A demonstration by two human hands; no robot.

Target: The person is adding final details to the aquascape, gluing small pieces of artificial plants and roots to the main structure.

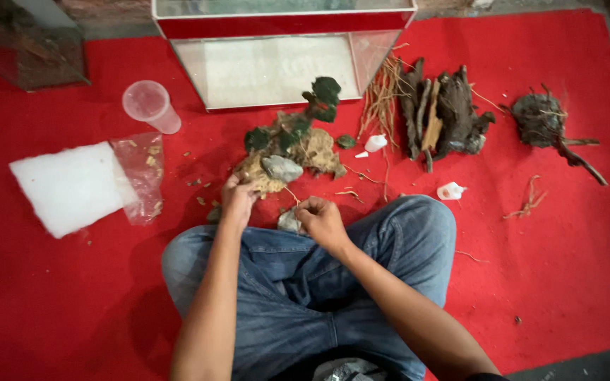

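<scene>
Seated cross-legged in blue denim jeans on a red carpeted floor, seen from above. Left hand at the near edge of a tan, crumbly rock-and-wood arrangement with dark green leafy plants, grip closed on its lower corner, just beside a grey angular stone set into it. Right hand near the knees, grip pinched together on a thin pale root strand that runs up toward the arrangement; a small grey stone lying just left of that hand, touching or nearly so, cannot tell which. Behind the arrangement, an empty glass aquarium with a red-trimmed rim. To the left, a clear plastic cup on its side, a white rectangular pad of filter wool and a crumpled clear plastic bag with brown crumbs overlapping the pad's right edge. To the right, a bundle of thin reddish-brown roots, a cluster of dark driftwood pieces, a separate dark root clump with a long stem, and two small white squeeze bottles, well apart from each other
</scene>
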